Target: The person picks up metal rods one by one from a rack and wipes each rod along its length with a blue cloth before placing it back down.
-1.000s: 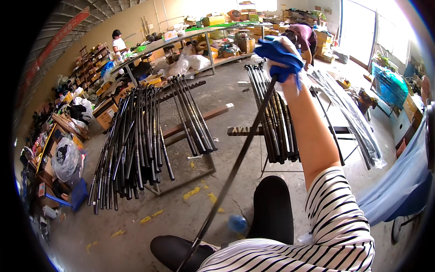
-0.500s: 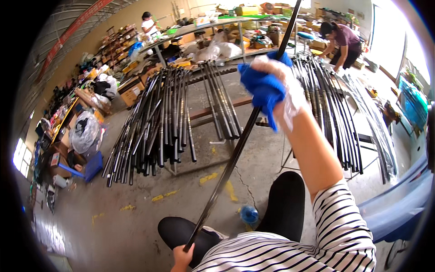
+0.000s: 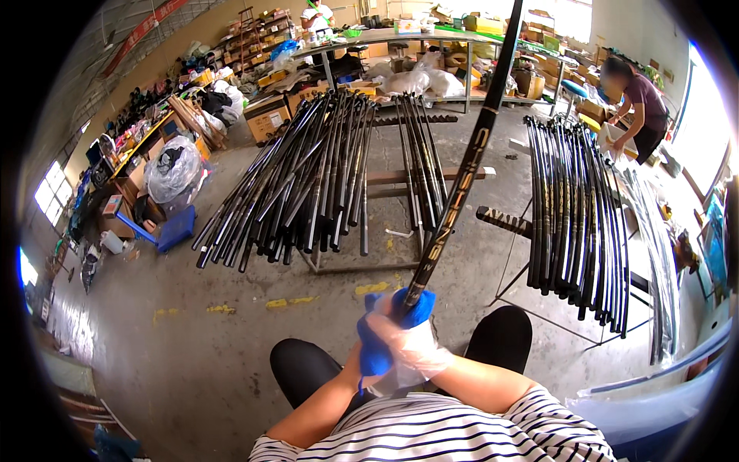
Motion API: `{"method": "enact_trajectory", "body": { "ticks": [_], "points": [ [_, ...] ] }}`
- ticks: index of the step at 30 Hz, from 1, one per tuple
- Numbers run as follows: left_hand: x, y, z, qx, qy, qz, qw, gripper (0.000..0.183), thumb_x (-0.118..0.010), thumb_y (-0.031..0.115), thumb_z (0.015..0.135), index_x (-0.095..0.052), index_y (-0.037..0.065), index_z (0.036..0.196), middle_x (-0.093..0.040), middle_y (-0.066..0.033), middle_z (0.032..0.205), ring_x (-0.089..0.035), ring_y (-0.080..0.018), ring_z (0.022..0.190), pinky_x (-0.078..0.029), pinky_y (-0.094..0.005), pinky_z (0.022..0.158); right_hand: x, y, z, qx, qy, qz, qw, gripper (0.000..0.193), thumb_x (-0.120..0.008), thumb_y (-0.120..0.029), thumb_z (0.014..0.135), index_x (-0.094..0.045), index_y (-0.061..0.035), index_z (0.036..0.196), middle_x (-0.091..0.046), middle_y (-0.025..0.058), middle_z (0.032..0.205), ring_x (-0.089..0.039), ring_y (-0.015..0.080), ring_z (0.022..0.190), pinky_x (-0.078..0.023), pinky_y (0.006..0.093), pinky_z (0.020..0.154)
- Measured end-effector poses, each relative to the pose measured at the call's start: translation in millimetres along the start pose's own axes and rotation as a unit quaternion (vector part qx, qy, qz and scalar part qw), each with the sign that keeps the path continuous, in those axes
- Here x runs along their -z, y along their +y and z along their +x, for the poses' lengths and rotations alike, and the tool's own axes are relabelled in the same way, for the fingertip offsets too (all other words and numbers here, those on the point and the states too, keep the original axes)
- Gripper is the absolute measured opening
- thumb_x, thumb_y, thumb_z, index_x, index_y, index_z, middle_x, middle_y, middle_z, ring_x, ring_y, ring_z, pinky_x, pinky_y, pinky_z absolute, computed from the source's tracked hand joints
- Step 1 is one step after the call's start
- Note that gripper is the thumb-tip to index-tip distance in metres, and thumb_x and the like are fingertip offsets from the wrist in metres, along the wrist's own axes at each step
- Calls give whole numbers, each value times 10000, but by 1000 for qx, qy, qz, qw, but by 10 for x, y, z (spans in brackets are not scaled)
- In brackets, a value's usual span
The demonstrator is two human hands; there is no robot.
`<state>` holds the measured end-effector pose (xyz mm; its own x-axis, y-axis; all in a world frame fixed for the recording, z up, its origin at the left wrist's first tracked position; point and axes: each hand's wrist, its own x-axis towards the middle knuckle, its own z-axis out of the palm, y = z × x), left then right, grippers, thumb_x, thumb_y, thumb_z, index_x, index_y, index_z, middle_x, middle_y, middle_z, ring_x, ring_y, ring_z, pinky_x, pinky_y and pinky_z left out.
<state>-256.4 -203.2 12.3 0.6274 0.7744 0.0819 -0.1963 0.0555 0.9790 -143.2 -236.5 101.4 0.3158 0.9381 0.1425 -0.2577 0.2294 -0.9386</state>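
A long black fishing rod (image 3: 464,177) with gold markings slants up from my lap and runs out past the top edge. At its lower end my right hand (image 3: 408,346), in a clear plastic glove, is closed around a blue cloth (image 3: 417,306) wrapped on the rod. My left hand (image 3: 365,360) is close against it at the rod's bottom end. Its fingers are mostly hidden behind the cloth and the gloved hand. The rod's very end is hidden too.
Many black rods (image 3: 308,185) lie on a low metal stand ahead left. More rods (image 3: 573,223) rest on a stand at right, beside plastic-wrapped lengths (image 3: 650,246). A blue plastic stool (image 3: 175,229) lies at left. Two people work farther back, near a long table (image 3: 385,36).
My right hand, with the blue cloth, has come down the rod from high up to its lower end, meeting my left hand. The rod now leans closer to upright, and the view has shifted.
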Motion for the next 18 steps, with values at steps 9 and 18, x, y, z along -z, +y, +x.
{"method": "enact_trajectory", "body": {
  "ticks": [9, 18],
  "points": [
    [92, 324, -59, -157, -55, 279, 946, 74, -597, 40, 809, -620, 18, 876, -626, -78, 752, -604, -148, 660, -468, -273, 596, 280, -553, 257, -69, -2, 130, 989, 232, -680, -94, 758, -478, -88, 872, -497, 2, 815, -492, 105, 752, -427, 275, 678],
    [-94, 462, 192, -67, -1, 221, 973, 187, -624, 113, 780, -601, 60, 958, -591, -27, 924, -574, -104, 790, -449, -253, 626, 312, -196, 28, -116, -71, 131, 982, 280, -713, -105, 737, -476, -113, 886, -488, -19, 814, -478, 96, 758, -412, 256, 683]
  ]
}}
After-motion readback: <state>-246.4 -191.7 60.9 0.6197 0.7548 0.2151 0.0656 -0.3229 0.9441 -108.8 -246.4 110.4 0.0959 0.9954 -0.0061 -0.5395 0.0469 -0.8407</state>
